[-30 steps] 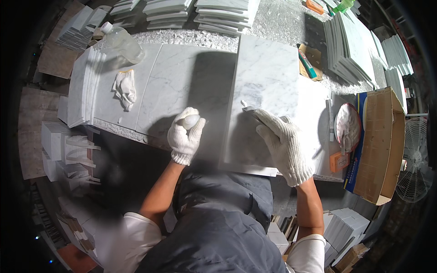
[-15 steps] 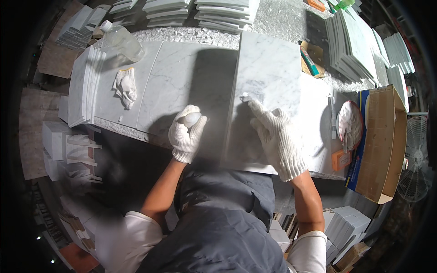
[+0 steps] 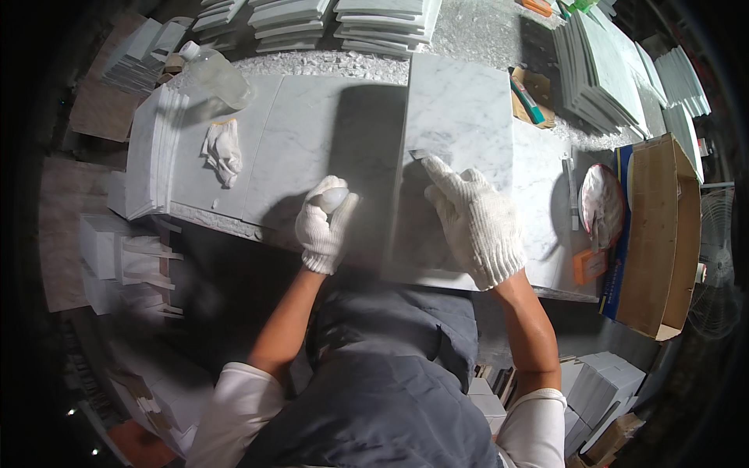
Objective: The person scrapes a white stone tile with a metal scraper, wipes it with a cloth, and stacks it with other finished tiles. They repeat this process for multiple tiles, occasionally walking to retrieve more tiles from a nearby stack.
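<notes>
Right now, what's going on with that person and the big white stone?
Someone is working at a pale, veined slab. The gloved right hand holds a small flat blade at the slab's surface. The gloved left hand holds a rounded, whitish thing. Off to the left are a loose glove and a clear bottle.

A left hand [image 3: 326, 228] and a right hand [image 3: 476, 226] make two. Gloves [image 3: 224, 154] number three (two worn, one loose). There is one rounded lump [image 3: 334, 200], one grey piece [image 3: 419, 154], one clear bottle [image 3: 221, 80], one open carton [image 3: 651, 242] and one fan [image 3: 716, 273]. Beside the carton there is one orange block [image 3: 590, 267]. Flat tile stacks [image 3: 385, 30] at the back: three.
</notes>
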{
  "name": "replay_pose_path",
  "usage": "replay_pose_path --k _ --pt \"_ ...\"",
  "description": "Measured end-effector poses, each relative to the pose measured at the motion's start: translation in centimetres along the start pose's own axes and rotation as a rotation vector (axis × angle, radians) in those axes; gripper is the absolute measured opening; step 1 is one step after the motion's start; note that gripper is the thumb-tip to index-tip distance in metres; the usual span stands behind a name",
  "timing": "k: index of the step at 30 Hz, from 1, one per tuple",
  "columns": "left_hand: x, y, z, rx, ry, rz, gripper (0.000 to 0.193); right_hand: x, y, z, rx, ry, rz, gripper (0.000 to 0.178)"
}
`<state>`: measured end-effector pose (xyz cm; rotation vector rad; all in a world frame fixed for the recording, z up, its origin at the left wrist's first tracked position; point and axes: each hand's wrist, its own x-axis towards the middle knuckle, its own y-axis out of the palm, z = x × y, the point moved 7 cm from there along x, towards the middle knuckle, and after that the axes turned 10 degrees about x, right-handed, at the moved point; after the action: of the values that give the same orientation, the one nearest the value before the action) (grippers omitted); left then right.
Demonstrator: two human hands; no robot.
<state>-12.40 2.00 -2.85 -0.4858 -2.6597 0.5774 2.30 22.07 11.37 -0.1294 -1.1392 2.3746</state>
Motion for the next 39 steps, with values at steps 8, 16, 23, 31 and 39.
replay_pose_path --k 8,16,23,31,39 --pt "0.1 -0.1 -0.2 0.122 0.059 -0.03 0.045 -4.6 -1.0 0.0 -0.089 0.07 0.198 0.042" --pt "0.2 -0.4 -0.5 0.251 0.066 -0.115 0.042 -1.0 -0.9 -0.4 0.136 0.037 0.01 0.045" --pt "0.2 -0.3 0.2 0.167 0.026 -0.146 0.037 -2.3 -0.6 0.0 -0.046 -0.038 0.162 0.041" --pt "0.3 -0.2 0.1 0.153 0.073 -0.102 0.043 -3.2 -1.6 -1.3 0.162 -0.025 0.041 0.038" --pt "0.2 -0.2 0.8 0.093 0.001 -0.132 0.04 -1.2 -0.5 0.1 -0.061 -0.05 0.081 0.041"
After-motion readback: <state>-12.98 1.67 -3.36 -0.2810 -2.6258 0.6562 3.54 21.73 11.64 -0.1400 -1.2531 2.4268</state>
